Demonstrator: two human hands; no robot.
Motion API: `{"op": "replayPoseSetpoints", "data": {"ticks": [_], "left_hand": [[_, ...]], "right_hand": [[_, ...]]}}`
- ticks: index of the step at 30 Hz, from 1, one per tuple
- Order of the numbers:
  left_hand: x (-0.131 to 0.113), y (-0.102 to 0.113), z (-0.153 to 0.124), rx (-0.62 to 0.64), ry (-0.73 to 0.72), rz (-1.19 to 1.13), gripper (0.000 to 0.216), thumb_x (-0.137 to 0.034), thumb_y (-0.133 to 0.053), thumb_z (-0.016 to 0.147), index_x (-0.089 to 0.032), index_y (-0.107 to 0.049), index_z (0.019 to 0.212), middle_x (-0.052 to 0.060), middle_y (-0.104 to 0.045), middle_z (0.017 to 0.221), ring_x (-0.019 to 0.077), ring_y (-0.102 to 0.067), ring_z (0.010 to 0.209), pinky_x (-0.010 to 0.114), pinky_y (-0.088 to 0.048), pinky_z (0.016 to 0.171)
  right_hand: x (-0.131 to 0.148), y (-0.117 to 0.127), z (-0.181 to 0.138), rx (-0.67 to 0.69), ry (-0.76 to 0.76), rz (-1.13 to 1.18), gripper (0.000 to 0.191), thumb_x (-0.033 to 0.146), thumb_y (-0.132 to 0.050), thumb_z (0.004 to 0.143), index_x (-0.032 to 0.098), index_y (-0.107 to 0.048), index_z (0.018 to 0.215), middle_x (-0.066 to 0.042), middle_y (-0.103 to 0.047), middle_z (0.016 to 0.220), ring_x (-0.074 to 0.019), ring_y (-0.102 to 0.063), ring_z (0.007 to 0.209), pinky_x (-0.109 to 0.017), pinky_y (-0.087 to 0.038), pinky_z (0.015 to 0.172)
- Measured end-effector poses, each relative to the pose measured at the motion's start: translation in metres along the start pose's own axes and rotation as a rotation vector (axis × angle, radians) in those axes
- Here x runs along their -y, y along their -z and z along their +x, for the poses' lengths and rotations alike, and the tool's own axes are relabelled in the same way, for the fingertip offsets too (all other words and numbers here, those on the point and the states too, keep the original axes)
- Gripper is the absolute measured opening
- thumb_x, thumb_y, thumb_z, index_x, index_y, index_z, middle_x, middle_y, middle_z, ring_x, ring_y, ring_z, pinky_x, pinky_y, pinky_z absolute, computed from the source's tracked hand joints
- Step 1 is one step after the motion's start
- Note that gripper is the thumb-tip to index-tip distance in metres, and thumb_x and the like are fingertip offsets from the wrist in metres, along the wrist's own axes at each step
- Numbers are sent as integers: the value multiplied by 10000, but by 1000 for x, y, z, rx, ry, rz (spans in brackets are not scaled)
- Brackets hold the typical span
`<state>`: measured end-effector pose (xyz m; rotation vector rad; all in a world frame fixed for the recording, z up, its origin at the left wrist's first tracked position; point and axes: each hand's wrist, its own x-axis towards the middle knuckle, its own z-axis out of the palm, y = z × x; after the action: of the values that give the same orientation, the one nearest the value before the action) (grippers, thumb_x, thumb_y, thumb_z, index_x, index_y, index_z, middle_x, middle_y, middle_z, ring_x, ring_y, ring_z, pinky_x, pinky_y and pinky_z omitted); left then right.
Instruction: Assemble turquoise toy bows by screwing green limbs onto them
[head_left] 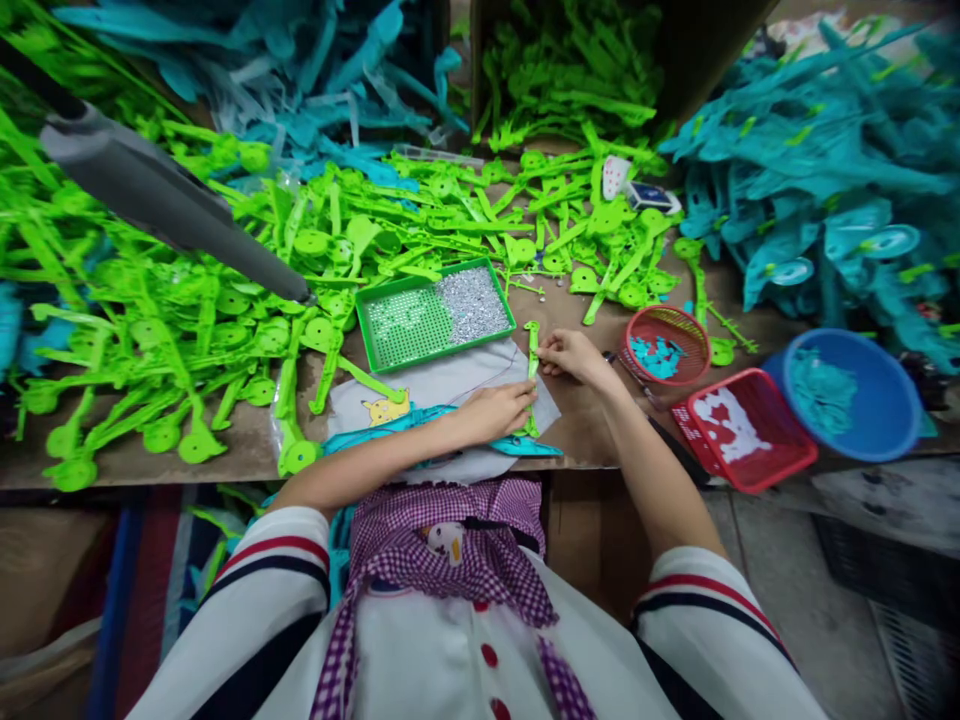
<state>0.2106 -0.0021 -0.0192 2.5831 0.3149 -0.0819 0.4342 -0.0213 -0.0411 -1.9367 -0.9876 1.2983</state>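
Upright in front of me, a narrow bright-green plastic part (pixel 533 345) spans from between my hands down to the cloth. My left hand (pixel 496 412) has its fingers closed round the lower portion of it. Beside the part's upper half, my right hand (pixel 571 356) pinches with thumb and forefinger; whatever is in the pinch is too small to make out. A turquoise plastic piece (pixel 536 449) lies under my left forearm and hand, mostly hidden. Beneath it is a grey cloth (pixel 442 375) with a yellow cartoon print.
Behind the cloth sits a green tray (pixel 367 335) of small silvery pieces. A grey powered screwdriver (pixel 172 195) hangs at left over piled green parts (pixel 225 330). To the right are red baskets (pixel 799 440) (pixel 630 330), a blue basin (pixel 900 400) and heaped turquoise parts (pixel 825 170).
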Motion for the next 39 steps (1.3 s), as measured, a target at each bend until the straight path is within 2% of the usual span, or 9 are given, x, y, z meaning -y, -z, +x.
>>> {"op": "replayPoseSetpoints", "data": {"ticks": [5, 10, 12, 20, 25, 28, 32, 35, 39], "left_hand": [[1, 1, 1, -3, -7, -36, 422, -208, -463, 998, -94, -572, 1390, 154, -485, 1553, 223, -622, 1272, 359, -535, 1061], [-1, 3, 2, 7, 2, -33, 424, -187, -474, 980, -106, -574, 1384, 139, -483, 1554, 209, -632, 1241, 336, -536, 1041], [-1, 3, 3, 26, 16, -24, 425, -191, -475, 981, -105, -571, 1386, 137, -478, 1557, 215, -633, 1242, 342, -543, 1028], [1, 13, -3, -24, -44, -16, 371, -288, -486, 1030, -129, -603, 1345, 138, -591, 1447, 200, -602, 1272, 353, -483, 1092], [3, 33, 8, -228, 267, 98, 430, -315, -506, 1025, -102, -534, 1397, 169, -655, 1273, 266, -605, 1193, 405, -504, 1002], [7, 34, 22, -191, 401, 80, 331, -280, -526, 1008, -95, -608, 1270, 164, -688, 1168, 279, -633, 1124, 385, -503, 943], [8, 26, 38, -247, 420, -111, 216, -279, -461, 1033, -169, -642, 1076, 92, -718, 1060, 235, -663, 1031, 331, -487, 861], [-1, 21, 48, -254, 449, -163, 247, -292, -394, 1052, -154, -597, 1084, 111, -706, 1074, 230, -663, 991, 329, -475, 812], [-20, 14, 59, -116, 470, -105, 289, -259, -329, 1061, -132, -517, 1239, 154, -692, 1092, 239, -673, 917, 356, -472, 776]], "right_hand": [[13, 18, 16, 226, 40, -223, 387, 501, -823, 720, 225, -553, 730, 14, -624, 568, -164, -611, 515, -280, -483, 508], [21, 35, 27, 223, 590, -635, 241, 395, -719, 811, 219, -655, 962, -70, -658, 949, -243, -632, 880, -359, -481, 778], [20, 38, 30, 272, 680, -672, 269, 430, -657, 863, 223, -662, 1034, -89, -612, 1050, -259, -608, 969, -375, -465, 835], [15, 41, 42, 399, 666, -574, 356, 554, -619, 873, 203, -623, 930, -63, -521, 980, -221, -537, 882, -361, -447, 822], [15, 43, 47, 440, 676, -565, 375, 571, -612, 873, 204, -610, 947, -62, -534, 966, -225, -530, 875, -357, -434, 806], [14, 43, 49, 437, 696, -564, 393, 591, -611, 869, 204, -610, 937, -58, -535, 938, -222, -522, 856, -346, -426, 782], [14, 42, 51, 450, 720, -556, 409, 603, -618, 862, 199, -612, 927, -55, -537, 924, -213, -514, 845, -333, -422, 762], [15, 42, 54, 459, 721, -563, 406, 597, -634, 852, 196, -612, 909, -52, -536, 914, -205, -503, 834, -325, -421, 747], [17, 42, 55, 470, 709, -559, 383, 569, -640, 850, 192, -612, 916, -51, -526, 915, -200, -504, 830, -323, -428, 732]]}}
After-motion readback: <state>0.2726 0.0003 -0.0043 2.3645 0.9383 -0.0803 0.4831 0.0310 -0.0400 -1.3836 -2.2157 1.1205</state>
